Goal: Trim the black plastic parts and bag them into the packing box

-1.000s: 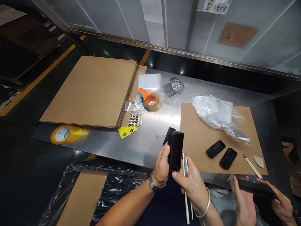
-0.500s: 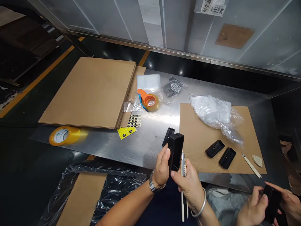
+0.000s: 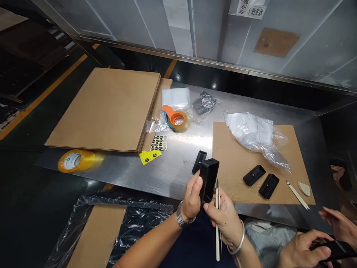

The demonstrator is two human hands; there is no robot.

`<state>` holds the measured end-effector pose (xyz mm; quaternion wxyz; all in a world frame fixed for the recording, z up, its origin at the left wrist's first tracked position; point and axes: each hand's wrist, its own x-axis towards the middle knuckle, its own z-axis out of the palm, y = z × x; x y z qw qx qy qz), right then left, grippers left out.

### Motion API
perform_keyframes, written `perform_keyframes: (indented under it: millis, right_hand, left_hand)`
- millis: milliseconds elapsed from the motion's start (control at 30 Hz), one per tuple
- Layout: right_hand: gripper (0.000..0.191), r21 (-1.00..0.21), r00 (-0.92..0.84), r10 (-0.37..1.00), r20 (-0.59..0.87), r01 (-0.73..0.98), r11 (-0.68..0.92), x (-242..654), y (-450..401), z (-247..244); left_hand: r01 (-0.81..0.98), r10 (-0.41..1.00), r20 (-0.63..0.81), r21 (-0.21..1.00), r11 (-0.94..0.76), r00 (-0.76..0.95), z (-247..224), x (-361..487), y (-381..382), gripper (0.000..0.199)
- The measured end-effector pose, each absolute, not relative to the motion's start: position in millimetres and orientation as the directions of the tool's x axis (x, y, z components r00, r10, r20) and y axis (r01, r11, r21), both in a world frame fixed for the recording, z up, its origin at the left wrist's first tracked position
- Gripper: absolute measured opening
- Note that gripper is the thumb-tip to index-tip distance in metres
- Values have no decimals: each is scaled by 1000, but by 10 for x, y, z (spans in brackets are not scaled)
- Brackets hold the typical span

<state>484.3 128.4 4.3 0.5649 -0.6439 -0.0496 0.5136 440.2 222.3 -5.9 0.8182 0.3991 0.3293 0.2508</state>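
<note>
My left hand, with a watch at the wrist, grips an open black plastic case, tilted up on end with its hollow side facing right. My right hand has its thumb at the case's lower end. Its fingers are closed round a slim white-handled craft knife, point upward; a second thin strip beside it is too fine to make out. Just behind the held case lies another black case on the metal table.
Two black cases, another white-handled knife and a plastic bag lie on cardboard. Leftward are stacked cardboard, a tape dispenser, stickers and tape. A co-worker's hands hold a black part.
My hands stay almost in place; the knife and case have turned slightly. At right, the co-worker's black part has tipped toward level, and one of their hands has moved off it.
</note>
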Motion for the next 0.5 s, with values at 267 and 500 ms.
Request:
perform_keyframes:
  millis: [267,500]
  right_hand:
    - [27,-798,501,629,-595,-462,-387,4827,1258,5]
    - [32,-804,511,628,-587,-463,-374,4795,1243,-54]
  left_hand:
    - [-122,670,-390,803,583,631,-177,4378,2205,32]
    - [-112,625,-508,716,689,593,-242,4370,2185,37]
